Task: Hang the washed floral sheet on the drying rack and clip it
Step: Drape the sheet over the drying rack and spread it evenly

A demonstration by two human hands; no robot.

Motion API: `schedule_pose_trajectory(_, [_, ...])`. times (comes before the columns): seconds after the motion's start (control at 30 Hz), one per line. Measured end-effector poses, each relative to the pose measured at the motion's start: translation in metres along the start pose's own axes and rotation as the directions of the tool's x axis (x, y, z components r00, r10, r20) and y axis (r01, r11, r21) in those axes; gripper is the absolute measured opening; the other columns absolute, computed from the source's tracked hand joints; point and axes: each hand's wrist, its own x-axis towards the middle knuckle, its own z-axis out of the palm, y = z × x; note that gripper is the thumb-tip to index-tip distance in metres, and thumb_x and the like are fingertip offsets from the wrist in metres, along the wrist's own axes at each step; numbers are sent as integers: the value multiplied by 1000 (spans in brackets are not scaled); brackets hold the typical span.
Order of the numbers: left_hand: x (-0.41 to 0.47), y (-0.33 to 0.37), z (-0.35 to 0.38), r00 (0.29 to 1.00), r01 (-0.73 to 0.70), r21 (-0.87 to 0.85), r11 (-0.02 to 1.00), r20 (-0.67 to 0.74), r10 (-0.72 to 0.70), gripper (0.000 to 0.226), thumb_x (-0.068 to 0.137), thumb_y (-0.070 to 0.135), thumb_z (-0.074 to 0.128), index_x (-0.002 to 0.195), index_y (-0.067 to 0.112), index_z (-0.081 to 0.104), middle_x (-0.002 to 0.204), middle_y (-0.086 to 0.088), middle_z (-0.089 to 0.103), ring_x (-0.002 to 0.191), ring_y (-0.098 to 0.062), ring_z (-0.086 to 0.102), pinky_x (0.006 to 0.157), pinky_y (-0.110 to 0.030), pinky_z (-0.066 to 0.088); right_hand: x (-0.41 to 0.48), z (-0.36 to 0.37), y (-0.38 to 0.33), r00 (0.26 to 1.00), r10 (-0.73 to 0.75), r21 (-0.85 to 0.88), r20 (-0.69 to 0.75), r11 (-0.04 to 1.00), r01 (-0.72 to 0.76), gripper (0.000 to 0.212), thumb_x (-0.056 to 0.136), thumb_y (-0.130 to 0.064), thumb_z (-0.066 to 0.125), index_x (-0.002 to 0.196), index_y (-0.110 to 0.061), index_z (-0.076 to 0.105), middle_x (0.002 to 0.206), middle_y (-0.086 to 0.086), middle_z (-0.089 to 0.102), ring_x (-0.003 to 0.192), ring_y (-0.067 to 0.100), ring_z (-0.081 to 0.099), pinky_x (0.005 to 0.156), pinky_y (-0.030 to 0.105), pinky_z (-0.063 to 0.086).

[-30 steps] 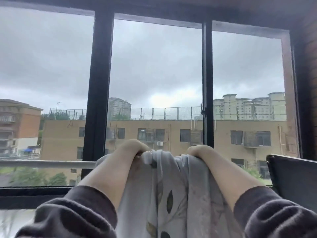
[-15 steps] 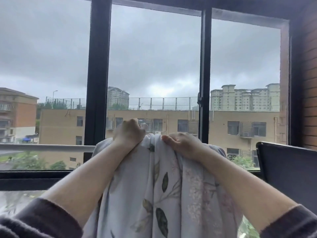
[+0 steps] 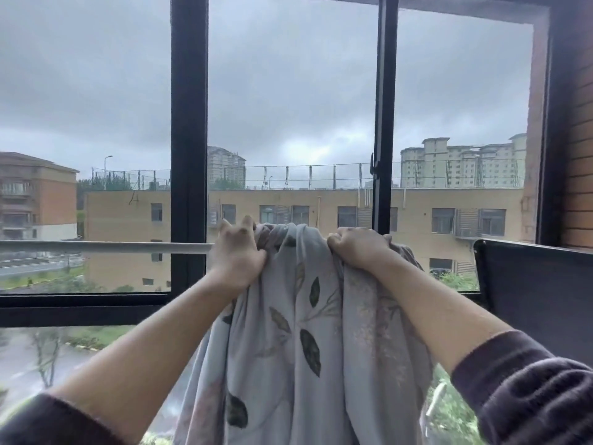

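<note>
The hanging step looks to be in hand. The pale grey-blue cotton sheet with dark leaf and faded flower print [image 3: 298,332] lies bunched over the silver metal drying rail [image 3: 106,247] in front of the black-framed window [image 3: 188,123], and its length falls toward 6 o'clock. The left hand [image 3: 237,255], at 9 o'clock of the gathered crest, curls its fingers over the top of the cloth and grasps it where the bare rail ends. The right hand [image 3: 359,247], at 3 o'clock of the crest, is clenched round a fistful of the same fabric. Both hands are reached forward and raised to rail height, knuckles uppermost. Next, I judge, the bunch wants spreading, the left hand drawing cloth toward 9 o'clock along the rail and the right toward 3 o'clock (no clips are in view, so clipping would come after).
</note>
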Motion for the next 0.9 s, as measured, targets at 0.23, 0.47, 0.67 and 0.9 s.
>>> schedule_pose_trajectory(0.23, [52, 41, -11, 950, -205, 207, 956, -193, 246, 22, 88, -3, 49, 103, 5, 64, 113, -15, 48, 96, -31, 58, 82, -35, 47, 2, 15, 2, 993, -21, 62, -113, 998, 28, 40, 94, -40, 26, 110, -26, 60, 113, 5, 65, 104, 29, 57, 99, 57, 33])
schedule_pose_trajectory(0.47, [66, 14, 13, 950, 103, 238, 966, 263, -166, 52, 89, 48, 34, 124, 19, 60, 133, -10, 56, 117, -29, 53, 94, -36, 42, 3, 14, 1, 989, -2, 112, -146, 994, 18, 38, 97, -28, 23, 94, -20, 60, 111, 11, 65, 104, 32, 57, 101, 56, 32])
schedule_pose_trajectory(0.67, [58, 17, 8, 950, 112, 309, 944, 245, -193, 58, 93, 51, 25, 131, 18, 55, 139, -9, 50, 126, -27, 48, 100, -35, 38, 0, 6, -4, 974, -23, 70, -225, 997, 40, 33, 92, -13, 29, 64, -18, 46, 83, 7, 61, 78, 28, 55, 76, 38, 38])
schedule_pose_trajectory(0.9, [52, 11, 5, 964, 73, 309, 948, 223, -147, 59, 95, 48, 22, 129, 15, 55, 139, -10, 50, 125, -26, 47, 97, -35, 37, 48, -29, -36, 924, 117, 306, -363, 952, -1, 42, 102, -31, 25, 75, -10, 50, 92, 12, 64, 87, 28, 59, 82, 39, 48])
